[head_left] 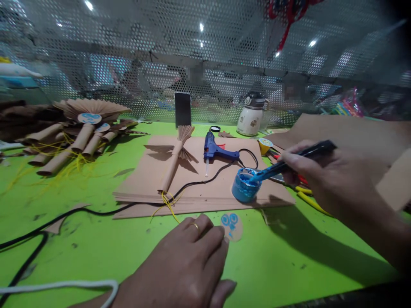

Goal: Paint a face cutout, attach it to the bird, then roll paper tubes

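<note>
My right hand point(316, 171) grips a paintbrush point(276, 169) with a black handle and blue-coated lower end. Its tip is inside a small glass jar of blue paint point(246, 186), which stands on a stack of brown paper point(212, 201). Palm down, my left hand point(195, 261) lies on the green table, fingers loosely bent and thumb apart. Its fingertips are at the edge of a brown paper oval point(236, 233) marked with blue swirls. Beyond it, a folded brown paper figure point(173, 167) rests on the stack, with yellow strings point(165, 201) at its lower end.
A blue glue gun point(218, 149) lies on the stack, its black cord point(105, 211) running left. Several paper figures point(86, 132) are piled at left. A phone-like black panel point(183, 109) and a white flask point(250, 117) stand before the perforated metal screen point(144, 51).
</note>
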`<control>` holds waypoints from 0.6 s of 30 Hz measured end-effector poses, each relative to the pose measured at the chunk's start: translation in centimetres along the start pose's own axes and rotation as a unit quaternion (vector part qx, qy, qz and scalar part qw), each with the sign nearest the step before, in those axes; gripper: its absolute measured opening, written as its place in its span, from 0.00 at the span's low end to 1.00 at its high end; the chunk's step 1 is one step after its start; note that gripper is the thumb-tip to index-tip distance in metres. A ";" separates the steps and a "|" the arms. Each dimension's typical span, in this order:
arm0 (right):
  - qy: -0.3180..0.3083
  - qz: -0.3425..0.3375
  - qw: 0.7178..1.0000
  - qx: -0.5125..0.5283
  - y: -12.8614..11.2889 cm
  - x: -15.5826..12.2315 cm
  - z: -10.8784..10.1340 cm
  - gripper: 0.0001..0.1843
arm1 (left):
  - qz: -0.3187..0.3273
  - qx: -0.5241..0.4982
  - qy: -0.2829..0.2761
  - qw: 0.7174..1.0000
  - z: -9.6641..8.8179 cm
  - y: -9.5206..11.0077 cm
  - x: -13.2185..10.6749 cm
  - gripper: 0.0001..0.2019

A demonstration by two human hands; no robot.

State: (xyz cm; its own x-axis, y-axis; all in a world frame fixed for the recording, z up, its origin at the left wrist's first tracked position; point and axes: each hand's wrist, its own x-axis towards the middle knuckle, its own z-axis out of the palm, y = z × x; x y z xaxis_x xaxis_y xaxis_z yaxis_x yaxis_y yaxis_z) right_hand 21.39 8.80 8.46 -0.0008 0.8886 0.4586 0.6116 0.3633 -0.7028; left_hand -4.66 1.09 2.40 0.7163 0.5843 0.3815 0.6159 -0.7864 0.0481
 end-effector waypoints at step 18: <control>-0.051 -0.004 0.999 0.013 0.7 0.0 2.0 0.15 | 0.030 -0.005 0.010 1.000 0.5 -0.8 0.4 0.13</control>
State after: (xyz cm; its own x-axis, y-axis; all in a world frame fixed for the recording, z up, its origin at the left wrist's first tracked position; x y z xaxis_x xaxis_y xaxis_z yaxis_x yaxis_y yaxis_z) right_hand 20.29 9.65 6.88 -0.0874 0.9089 0.4077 0.5900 0.3770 -0.7140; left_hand -4.69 2.02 2.08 0.7450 0.5328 0.4014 0.5694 -0.8214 0.0336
